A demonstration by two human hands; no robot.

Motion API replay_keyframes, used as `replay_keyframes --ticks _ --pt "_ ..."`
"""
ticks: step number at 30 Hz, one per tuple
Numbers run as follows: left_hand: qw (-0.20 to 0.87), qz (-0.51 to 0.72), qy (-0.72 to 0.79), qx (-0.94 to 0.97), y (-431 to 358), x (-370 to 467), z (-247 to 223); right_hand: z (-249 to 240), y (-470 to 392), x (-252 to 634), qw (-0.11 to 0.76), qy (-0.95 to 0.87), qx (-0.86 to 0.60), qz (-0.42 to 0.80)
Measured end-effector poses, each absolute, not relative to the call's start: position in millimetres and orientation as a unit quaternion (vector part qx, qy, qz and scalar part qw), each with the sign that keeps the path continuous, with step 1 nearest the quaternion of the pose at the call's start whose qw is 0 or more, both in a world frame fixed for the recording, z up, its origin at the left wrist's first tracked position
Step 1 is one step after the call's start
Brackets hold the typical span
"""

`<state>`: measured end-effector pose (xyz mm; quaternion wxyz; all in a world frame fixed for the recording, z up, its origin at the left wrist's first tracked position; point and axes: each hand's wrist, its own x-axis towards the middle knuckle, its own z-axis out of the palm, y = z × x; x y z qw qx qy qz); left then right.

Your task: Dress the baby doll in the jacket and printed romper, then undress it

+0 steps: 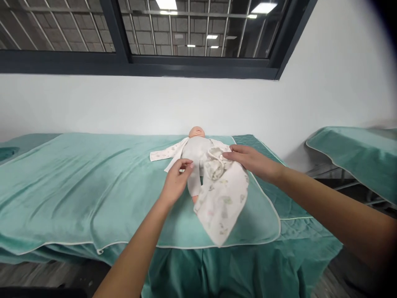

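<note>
A baby doll (196, 132) lies on its back on the green bed cover, its head toward the wall. It wears white clothing, and a patterned white sleeve (163, 155) stretches out to the left. My right hand (240, 158) pinches a white patterned cloth (225, 203), bunched at its top and hanging to a point over the doll's leg on the right side. Beside the doll's lower body, my left hand (178, 178) has its thumb and fingertips brought together; what they hold, if anything, is too small to tell.
A green blanket (62, 186) with white edging covers the bed, with folds at the left. Behind stands a white wall (133, 103) under a dark-framed barred window (198, 66). At the right is another green-covered surface (356, 153) on a metal frame.
</note>
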<state>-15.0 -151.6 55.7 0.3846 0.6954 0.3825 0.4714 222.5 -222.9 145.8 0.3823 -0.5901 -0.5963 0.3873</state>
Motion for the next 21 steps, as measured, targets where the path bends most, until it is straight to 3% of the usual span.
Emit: replay_keyframes --ticks 2,5,10,17,21 --pt "0.440 0.480 0.305 0.695 -166.2 -18.3 84.4 156.3 -224.0 200.1 0.429 -0.585 -0.540 0.426" --pt "0.432 0.471 0.250 0.727 -184.4 -26.3 116.9 168.8 -228.7 174.2 0.465 -0.588 -0.460 0.477" --pt "0.330 0.426 0.255 0.803 -200.7 -38.7 145.1 186.8 -242.0 151.8 0.471 -0.611 -0.407 0.490" --pt "0.111 0.548 0.295 0.775 -214.3 -44.0 182.5 217.7 -250.7 148.4 0.488 -0.625 -0.430 0.432" --pt "0.138 0.561 0.213 0.788 -249.5 -37.7 206.2 241.9 -262.3 145.4 0.510 -0.648 -0.426 0.372"
